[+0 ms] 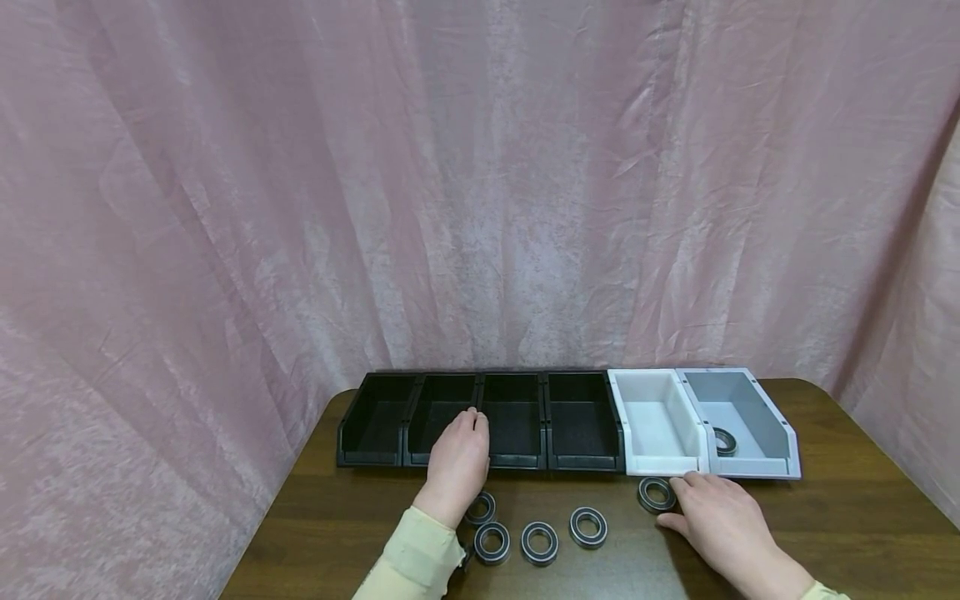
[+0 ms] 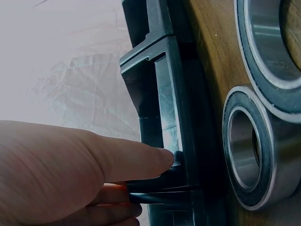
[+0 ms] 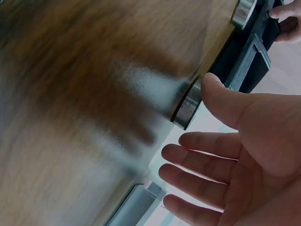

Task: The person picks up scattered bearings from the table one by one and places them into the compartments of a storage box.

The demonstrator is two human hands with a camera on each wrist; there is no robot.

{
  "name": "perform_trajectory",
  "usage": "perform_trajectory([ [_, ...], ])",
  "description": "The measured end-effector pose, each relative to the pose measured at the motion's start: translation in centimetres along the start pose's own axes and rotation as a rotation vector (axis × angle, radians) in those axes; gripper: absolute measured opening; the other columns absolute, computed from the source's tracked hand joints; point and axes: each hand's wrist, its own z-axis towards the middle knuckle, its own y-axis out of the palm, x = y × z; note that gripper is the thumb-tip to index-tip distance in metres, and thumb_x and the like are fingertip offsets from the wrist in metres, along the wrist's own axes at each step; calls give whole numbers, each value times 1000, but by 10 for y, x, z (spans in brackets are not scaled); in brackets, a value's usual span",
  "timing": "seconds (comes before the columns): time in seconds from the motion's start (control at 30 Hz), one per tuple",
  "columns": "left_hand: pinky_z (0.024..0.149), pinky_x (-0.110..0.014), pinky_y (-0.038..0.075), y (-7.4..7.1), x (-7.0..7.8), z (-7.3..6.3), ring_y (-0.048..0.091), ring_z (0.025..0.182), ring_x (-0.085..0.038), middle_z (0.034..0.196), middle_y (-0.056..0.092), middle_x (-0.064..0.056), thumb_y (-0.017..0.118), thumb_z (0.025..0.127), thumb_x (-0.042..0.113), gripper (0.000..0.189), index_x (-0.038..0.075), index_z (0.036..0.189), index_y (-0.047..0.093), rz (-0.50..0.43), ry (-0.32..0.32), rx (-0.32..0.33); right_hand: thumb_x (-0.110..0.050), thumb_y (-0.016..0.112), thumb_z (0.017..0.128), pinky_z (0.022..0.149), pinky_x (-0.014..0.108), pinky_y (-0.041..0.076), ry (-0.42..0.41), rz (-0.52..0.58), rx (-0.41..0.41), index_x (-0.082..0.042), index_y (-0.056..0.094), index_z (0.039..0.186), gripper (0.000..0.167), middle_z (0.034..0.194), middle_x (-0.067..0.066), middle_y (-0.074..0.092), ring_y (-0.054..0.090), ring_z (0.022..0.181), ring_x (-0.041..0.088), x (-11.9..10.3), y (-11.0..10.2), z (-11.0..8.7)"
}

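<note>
In the head view my left hand (image 1: 459,458) is over the row of black bins (image 1: 513,461), at the divider between the second and third. The left wrist view shows its thumb straight across a bin's front, with other fingers partly hidden behind; no object shows in the hand. My right hand (image 1: 723,521) is spread beside a ball bearing (image 1: 643,497) in front of the white bin (image 1: 665,466). In the right wrist view the thumb tip is at that bearing's (image 3: 187,109) edge, while the other fingers extend without curling round it.
Several more bearings lie on the wooden table (image 1: 315,533), including one bearing (image 1: 576,537) in the middle and a touching pair near the left wrist. Another bearing (image 1: 732,451) sits in the grey bin (image 1: 757,468). A pink curtain (image 1: 510,208) hangs behind the table.
</note>
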Motion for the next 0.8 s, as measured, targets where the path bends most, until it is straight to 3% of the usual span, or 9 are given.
perform_trajectory([
  [0.37, 107, -44, 59, 1, -1, 0, 72, 123, -37, 134, 71, -27, 98, 84, 9, 55, -8, 129, 72, 14, 13, 25, -37, 100, 77, 73, 48, 60, -4, 5, -59, -14, 64, 89, 44, 82, 1, 64, 71, 84, 31, -4, 3, 1],
  [0.6, 108, -45, 58, 1, -1, 0, 71, 126, -38, 136, 70, -27, 97, 84, 9, 56, -8, 131, 72, 15, 13, 16, -39, 100, 78, 68, 47, 58, 12, 1, -98, -13, 66, 94, 45, 83, 0, 63, 68, 78, 29, -6, 4, 2],
  [0.8, 108, -46, 58, 1, 0, 0, 71, 127, -39, 137, 70, -27, 97, 84, 9, 56, -8, 131, 72, 13, 4, 8, -40, 98, 80, 76, 47, 61, 1, 10, -138, -10, 74, 107, 47, 92, 1, 69, 71, 86, 29, -8, 2, 2],
])
